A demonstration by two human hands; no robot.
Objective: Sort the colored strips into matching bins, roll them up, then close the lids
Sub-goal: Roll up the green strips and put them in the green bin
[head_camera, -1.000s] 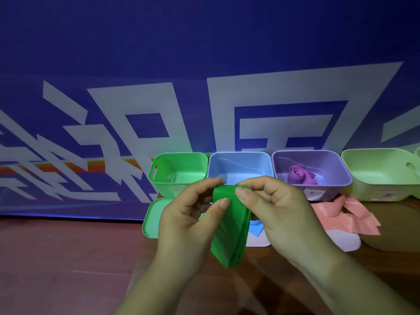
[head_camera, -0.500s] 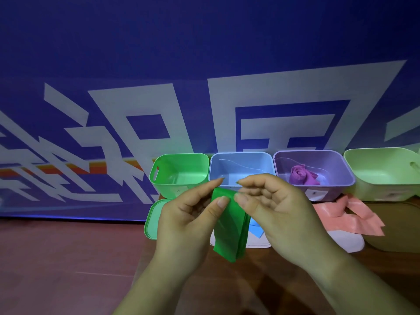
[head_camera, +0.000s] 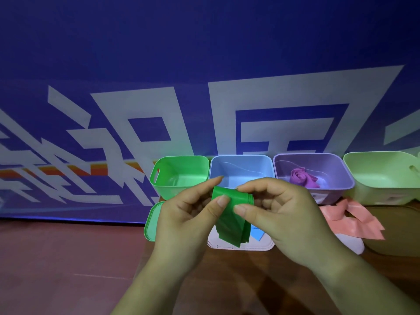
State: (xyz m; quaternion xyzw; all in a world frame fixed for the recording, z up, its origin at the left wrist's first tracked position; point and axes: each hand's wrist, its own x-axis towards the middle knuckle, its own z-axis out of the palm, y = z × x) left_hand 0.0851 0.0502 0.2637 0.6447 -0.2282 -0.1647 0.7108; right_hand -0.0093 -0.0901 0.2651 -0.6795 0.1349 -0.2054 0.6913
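Pinching the green strip [head_camera: 234,221] at its folded top, I hold it with left hand [head_camera: 193,214] and right hand [head_camera: 279,212], thumbs and forefingers closed on the layers so the stack cannot splay before rolling. Strip hangs above the table [head_camera: 227,280], in front of the blue bin [head_camera: 241,167], near the green bin [head_camera: 181,171], judged its destination.

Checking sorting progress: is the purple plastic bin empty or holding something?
Not empty: a rolled purple strip lies inside the open-topped purple plastic bin.
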